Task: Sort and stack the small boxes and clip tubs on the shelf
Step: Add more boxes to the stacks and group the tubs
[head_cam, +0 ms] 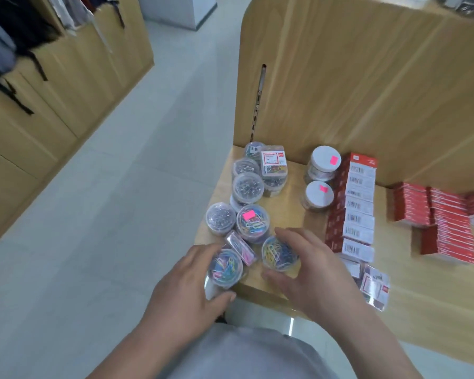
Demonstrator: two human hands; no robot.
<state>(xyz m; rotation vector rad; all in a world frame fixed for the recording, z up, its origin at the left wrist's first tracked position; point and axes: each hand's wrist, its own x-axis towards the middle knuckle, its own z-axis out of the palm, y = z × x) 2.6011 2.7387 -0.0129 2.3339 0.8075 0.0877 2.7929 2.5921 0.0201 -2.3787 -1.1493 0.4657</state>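
Clear plastic tub [225, 266] of coloured clips sits at the shelf [285, 214] corner, the left hand [186, 285] curled round it; the right hand [312, 272] curls round a second tub [279, 254]. Likely light, rigid, slick: grasp the sidewall.

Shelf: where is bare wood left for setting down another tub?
Bare shelf runs between the clear clip tubs and white-lidded tubs, and right of the red box row toward the front. Crowded: the front-left corner, where left hand and right hand grip coloured-clip tubs.
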